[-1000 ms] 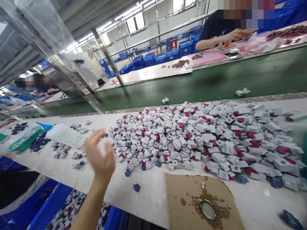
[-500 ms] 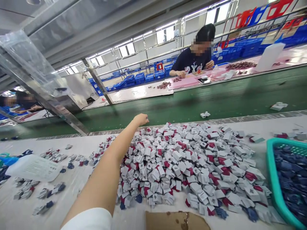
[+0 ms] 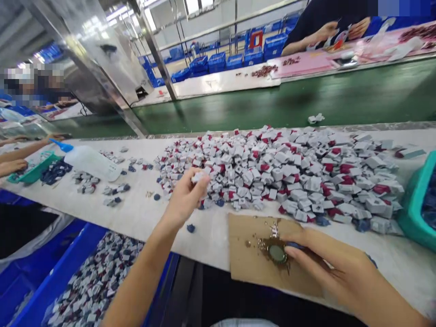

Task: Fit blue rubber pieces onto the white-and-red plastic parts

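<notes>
My left hand [image 3: 185, 197] is closed around a small whitish plastic piece [image 3: 200, 177], just in front of a big heap of pale grey and dark red plastic pieces [image 3: 272, 163]. On the right, my right hand [image 3: 327, 259] pinches a small dark blue piece [image 3: 294, 245] between thumb and fingers. It is beside a small round cap [image 3: 277, 254] with a greenish inside. The cap lies on a brown cardboard sheet [image 3: 241, 259] with wet spots around it.
A teal basket [image 3: 413, 218] stands at the right. Leftward lie a white squeeze bottle [image 3: 91, 161] and small groups of pieces. A blue bin [image 3: 44, 286] of pieces sits below the table. Beyond the green belt [image 3: 238, 104] a co-worker's hands [image 3: 327, 32] handle small parts.
My left hand has drawn back from the green belt towards me and now holds a whitish piece. My right hand has come into view over the cardboard. The view has tilted downward.
</notes>
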### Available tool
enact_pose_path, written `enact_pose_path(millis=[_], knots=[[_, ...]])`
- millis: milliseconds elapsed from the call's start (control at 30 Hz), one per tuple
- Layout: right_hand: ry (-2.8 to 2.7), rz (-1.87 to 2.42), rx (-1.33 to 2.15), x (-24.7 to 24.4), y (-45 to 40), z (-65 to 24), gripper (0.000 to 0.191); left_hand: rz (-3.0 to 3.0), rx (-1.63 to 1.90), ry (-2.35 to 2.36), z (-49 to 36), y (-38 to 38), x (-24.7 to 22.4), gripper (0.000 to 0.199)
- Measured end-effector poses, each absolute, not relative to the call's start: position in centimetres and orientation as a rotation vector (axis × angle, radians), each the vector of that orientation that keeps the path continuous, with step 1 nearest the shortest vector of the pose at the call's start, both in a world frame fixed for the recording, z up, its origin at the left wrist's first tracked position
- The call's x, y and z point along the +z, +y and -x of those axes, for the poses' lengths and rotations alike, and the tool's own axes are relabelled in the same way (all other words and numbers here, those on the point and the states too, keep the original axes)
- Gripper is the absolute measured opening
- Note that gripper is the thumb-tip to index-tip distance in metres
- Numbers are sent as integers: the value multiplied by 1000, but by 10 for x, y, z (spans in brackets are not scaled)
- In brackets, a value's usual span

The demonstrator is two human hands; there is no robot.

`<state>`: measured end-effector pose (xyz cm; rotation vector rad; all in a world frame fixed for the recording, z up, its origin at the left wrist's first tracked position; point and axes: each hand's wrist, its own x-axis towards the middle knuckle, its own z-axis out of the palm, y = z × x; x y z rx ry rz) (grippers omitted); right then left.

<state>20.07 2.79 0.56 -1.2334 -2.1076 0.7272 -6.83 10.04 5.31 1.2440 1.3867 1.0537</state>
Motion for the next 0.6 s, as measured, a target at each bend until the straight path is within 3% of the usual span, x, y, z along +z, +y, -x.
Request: enact_pose_path(millis=[233,533,600], knots=[[-2285,1408,923,3,21,-188,27,-663,1055,1228,60,-5,16,34],[-2163,1489,1124,14,13,-193,22,-604,966,1112,45,-17,1,25],[-2158,1532,1024,18,12,-193,24,-609,938,1102,42,-17,2,26]])
